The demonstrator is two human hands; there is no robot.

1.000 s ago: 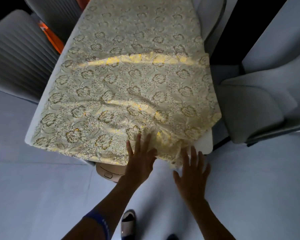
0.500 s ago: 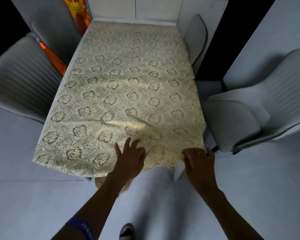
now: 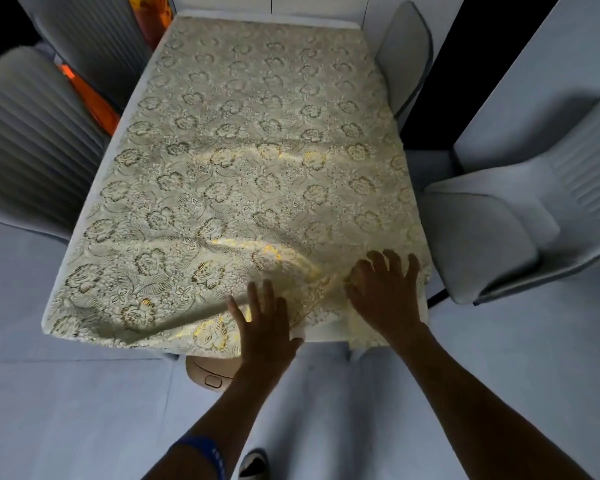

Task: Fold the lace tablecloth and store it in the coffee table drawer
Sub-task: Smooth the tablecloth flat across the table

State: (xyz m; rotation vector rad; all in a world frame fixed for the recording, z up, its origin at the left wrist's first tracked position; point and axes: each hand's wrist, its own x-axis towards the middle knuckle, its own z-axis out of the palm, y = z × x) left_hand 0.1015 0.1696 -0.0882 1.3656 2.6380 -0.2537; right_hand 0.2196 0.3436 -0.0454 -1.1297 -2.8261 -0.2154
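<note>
The lace tablecloth (image 3: 250, 174) lies spread over the whole worktop (image 3: 326, 336), not yet folded. Half a second ago the left hand (image 3: 265, 327) rested flat near the front edge and it is there still, fingers straight, pressing the cloth without gripping. The right hand (image 3: 383, 292), which was then curled at the front right corner, has now moved up onto the cloth with fingers spread, and the cloth is bunched beside it, so a strip of bare worktop shows at the front edge. I judge the first fold is only starting. Count: one tablecloth, one worktop, two hands, four chairs: two at the left side (image 3: 25, 143), two at the right (image 3: 506, 216). The coffee table drawer is not visible.
</note>
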